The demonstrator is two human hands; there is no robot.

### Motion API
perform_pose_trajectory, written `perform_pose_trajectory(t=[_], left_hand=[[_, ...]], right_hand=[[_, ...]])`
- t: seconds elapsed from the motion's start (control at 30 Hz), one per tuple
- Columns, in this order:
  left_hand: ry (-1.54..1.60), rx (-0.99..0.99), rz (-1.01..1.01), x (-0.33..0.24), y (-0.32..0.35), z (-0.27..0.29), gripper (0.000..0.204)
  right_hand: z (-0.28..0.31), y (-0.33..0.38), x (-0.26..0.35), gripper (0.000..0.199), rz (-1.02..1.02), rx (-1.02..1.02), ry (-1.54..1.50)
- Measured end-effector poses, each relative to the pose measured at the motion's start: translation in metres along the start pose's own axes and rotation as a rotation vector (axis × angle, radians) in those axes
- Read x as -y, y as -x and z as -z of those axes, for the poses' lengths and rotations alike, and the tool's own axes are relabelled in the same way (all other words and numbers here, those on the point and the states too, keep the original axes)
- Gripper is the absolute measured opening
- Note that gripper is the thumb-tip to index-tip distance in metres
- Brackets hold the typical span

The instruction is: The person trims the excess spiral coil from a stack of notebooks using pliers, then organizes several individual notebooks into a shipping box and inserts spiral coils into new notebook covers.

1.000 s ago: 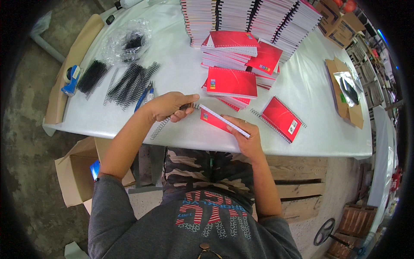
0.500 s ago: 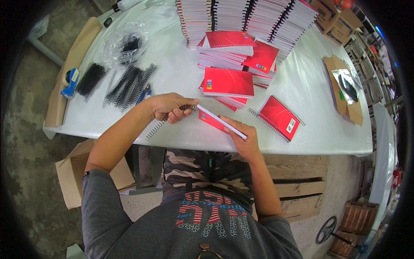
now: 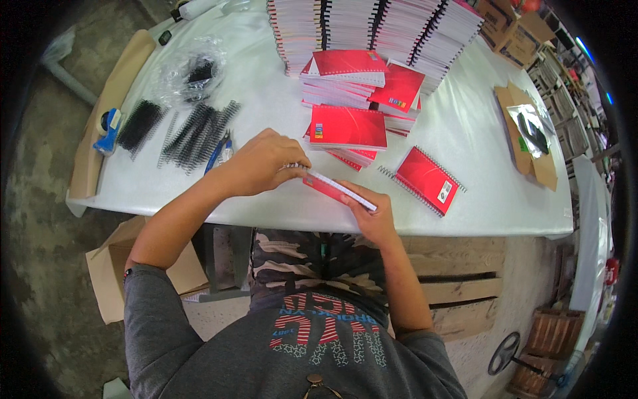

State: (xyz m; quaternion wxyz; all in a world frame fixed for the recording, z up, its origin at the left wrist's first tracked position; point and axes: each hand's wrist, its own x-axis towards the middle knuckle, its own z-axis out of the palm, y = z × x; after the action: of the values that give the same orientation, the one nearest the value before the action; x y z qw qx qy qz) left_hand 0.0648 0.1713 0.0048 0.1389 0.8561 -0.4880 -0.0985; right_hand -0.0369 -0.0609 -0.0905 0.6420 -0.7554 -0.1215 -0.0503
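A red-covered notebook (image 3: 323,189) is tilted edge-up above the table's front edge, gripped at its right end by my right hand (image 3: 373,214). My left hand (image 3: 269,165) is closed at the notebook's left end, fingers pinching a dark spiral binding coil (image 3: 293,165) at its corner; most of the coil is hidden behind the hand. To the right lies another red notebook (image 3: 427,181) with a coil along its edge, the coil's end sticking out. Beyond my hands are stacked red notebooks (image 3: 349,126) with punched edges and no coils showing.
Loose black coils (image 3: 199,136), a denser bundle of coils (image 3: 141,126) and blue-handled pliers (image 3: 218,153) lie left. Past them are a blue tape dispenser (image 3: 107,136) and a clear plastic bag (image 3: 193,70). Tall stacks of bound books (image 3: 349,23) stand behind; an opened carton piece (image 3: 525,136) lies right.
My left hand has risen and turned over, fingers now at the notebook's corner. The coil's long tail, which hung below that hand, is out of sight. My right hand keeps its hold.
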Motion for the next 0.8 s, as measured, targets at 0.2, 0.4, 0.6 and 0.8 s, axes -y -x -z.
perform_pose_trajectory(t=[0.2, 0.4, 0.6, 0.8], left_hand=[[-0.559, -0.535, 0.162, -0.022, 0.005, -0.059, 0.078], [-0.873, -0.767, -0.119, -0.013, 0.036, -0.083, 0.108], [-0.658, -0.433, -0.209, -0.006, 0.079, -0.151, 0.109], [-0.386, -0.939, -0.066, 0.007, 0.038, -0.140, 0.109]], right_hand=[[-0.017, 0.011, 0.002, 0.029, 0.127, -0.073, 0.108], [-0.039, 0.024, 0.005, 0.036, 0.174, -0.072, 0.084], [-0.046, 0.013, 0.001, 0.047, 0.311, -0.051, 0.107], [-0.051, 0.024, 0.007, 0.039, 0.370, 0.009, 0.186]])
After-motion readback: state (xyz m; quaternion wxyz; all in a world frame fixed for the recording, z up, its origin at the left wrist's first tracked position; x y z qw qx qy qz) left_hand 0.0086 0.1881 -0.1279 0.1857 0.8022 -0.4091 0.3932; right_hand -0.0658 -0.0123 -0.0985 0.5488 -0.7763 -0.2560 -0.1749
